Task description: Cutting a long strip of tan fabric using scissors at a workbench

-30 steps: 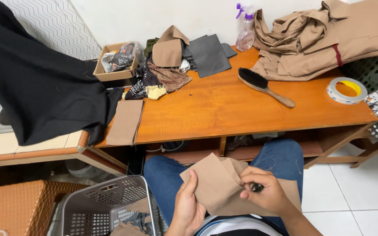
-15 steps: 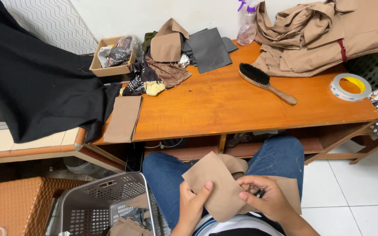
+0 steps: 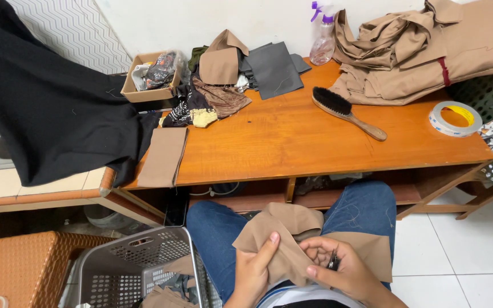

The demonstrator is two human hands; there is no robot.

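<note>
- Since the earlier frames the tan fabric piece has sunk lower on the lap and folded over more, and the two hands have drawn closer together over it.
- The left hand grips the fabric's lower left part, its thumb lying flat on top and the fingers curled shut beneath the cloth.
- The right hand is curled over a small dark tool, pinched between thumb and fingers at the fabric's right side; what kind of tool it is cannot be told.
- The fabric lies across the person's blue jeans, just in front of the wooden table.
- On the table lie a wooden-handled brush, a roll of tape near the right edge, a spray bottle at the back and a heap of tan garments.
- A folded tan strip hangs over the table's left front edge, beside a black cloth.
- A cardboard box of scraps stands at the back left.
- A grey plastic basket sits on the floor by the left knee, next to a brown wicker basket.
</note>
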